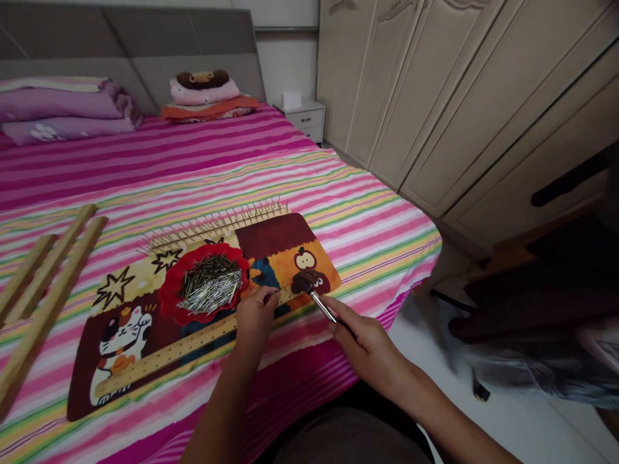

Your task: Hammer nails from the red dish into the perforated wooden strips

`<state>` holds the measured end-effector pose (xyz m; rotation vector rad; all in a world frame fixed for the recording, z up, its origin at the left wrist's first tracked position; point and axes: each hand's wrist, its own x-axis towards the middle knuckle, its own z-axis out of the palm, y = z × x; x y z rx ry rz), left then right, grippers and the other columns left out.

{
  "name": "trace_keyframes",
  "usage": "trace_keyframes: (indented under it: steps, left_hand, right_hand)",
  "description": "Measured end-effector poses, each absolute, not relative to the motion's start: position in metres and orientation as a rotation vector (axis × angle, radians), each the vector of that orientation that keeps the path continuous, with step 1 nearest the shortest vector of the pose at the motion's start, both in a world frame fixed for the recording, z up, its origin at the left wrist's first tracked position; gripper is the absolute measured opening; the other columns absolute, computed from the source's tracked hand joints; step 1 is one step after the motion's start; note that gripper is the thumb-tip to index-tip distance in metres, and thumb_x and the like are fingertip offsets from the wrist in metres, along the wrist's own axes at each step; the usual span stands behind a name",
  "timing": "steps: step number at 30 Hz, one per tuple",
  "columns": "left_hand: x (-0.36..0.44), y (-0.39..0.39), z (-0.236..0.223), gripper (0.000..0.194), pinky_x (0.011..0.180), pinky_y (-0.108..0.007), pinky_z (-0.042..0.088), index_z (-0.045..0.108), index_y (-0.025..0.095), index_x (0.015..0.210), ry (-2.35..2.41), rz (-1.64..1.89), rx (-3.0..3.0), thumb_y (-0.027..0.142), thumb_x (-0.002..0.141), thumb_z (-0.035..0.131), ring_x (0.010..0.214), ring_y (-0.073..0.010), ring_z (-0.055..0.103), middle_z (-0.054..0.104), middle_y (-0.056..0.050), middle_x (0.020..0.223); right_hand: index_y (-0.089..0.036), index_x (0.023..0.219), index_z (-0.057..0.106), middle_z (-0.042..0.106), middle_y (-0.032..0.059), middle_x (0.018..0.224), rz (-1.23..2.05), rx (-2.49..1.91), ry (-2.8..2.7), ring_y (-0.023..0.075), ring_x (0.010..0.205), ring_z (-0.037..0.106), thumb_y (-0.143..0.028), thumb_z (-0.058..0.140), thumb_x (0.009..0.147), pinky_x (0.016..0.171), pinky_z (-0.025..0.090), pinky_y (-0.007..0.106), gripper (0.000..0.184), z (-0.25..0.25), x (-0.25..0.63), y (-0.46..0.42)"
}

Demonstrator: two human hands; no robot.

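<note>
My right hand (pixel 370 351) is wrapped round the metal handle of a hammer (pixel 322 305), whose dark head hangs just over the right end of a drilled wooden strip (pixel 193 343). That strip lies along the near edge of a patterned mat (pixel 82 393) and carries rows of small dark holes. At its right part my left hand (pixel 256 316) rests with thumb and finger pinched together; whatever they hold is too small to make out. Just behind this hand sits a red scalloped bowl (pixel 170 303) full of silver and dark nails (pixel 213 287).
Beyond the mat lies another wooden strip (pixel 217 225) with many nails sticking up. Several bare wooden bars (pixel 53 309) rest on the striped bedspread (pixel 377 225) at left. Folded bedding (pixel 62 109) is by the headboard. Wardrobes (pixel 411 84) line the right side.
</note>
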<state>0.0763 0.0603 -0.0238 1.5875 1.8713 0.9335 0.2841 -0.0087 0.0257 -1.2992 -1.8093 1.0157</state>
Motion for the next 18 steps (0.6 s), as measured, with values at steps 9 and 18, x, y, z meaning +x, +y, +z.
trace_keyframes:
  steps: [9, 18]
  left_hand:
    - [0.076, 0.061, -0.026, 0.013, 0.056, -0.022, 0.035, 0.065, 0.021, 0.063, 1.907, 0.871, 1.691, 0.027, 0.072, 0.057, 0.056, -0.0110, 0.051, 0.059, 0.003, 0.059]
    - [0.082, 0.060, -0.028, 0.009, 0.061, -0.023, 0.040, 0.066, 0.020, 0.067, 1.876, 0.941, 1.702, 0.023, 0.071, 0.059, 0.062, -0.0123, 0.056, 0.062, 0.001, 0.065]
  right_hand:
    - [-0.022, 0.141, 0.035, 0.056, 0.0075, 0.133, 0.967, -1.083, -1.986, 0.0188, 0.121, 0.053, -0.010, 0.038, 0.089, 0.099, 0.045, 0.035, 0.053, 0.040, 0.258, 0.010]
    - [-0.021, 0.140, 0.038, 0.061, 0.0097, 0.127, 0.987, -1.188, -1.927, 0.0204, 0.115, 0.058, -0.014, 0.038, 0.091, 0.094, 0.049, 0.036, 0.049, 0.044, 0.267, -0.002]
